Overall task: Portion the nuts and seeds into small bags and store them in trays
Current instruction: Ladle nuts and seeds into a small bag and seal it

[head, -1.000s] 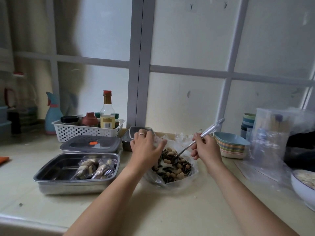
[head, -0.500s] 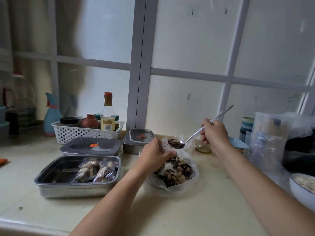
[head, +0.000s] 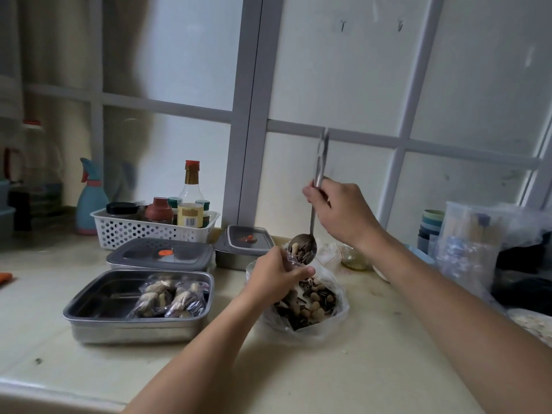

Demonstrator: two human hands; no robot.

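Entry: counter, portioning in hand.

1. Right hand [head: 343,216]: clenched round the handle of the spoon [head: 304,248]. We note a change here. A second ago the spoon was buried in the mix, and half a second ago it was lifted out and held near level. Now the handle stands almost upright and the loaded bowl tips at the mouth of the small bag [head: 292,259].
2. Left hand [head: 277,276]: grasping the small bag and pinching it open just under the spoon, above the big bag [head: 310,306]. We cannot tell how full the small bag is, because the hand hides most of it.
3. Nuts and seeds: one spoonful is on the spoon and the bulk is loose in the big bag. Two filled bags [head: 170,297] lie in the right half of the open tray [head: 101,300].
4. Lidded trays: one [head: 161,255] sits just behind the open tray, and a smaller one [head: 245,243] sits behind the big bag.
5. Also present: a basket [head: 119,230] of bottles and stacked bowls [head: 430,225].

Reading: we judge that the scoop has turned into a pour, so a third portion is being filled. Anything that misses should drop back into the big bag. Closing this small bag and laying it in the open tray remain to be done.
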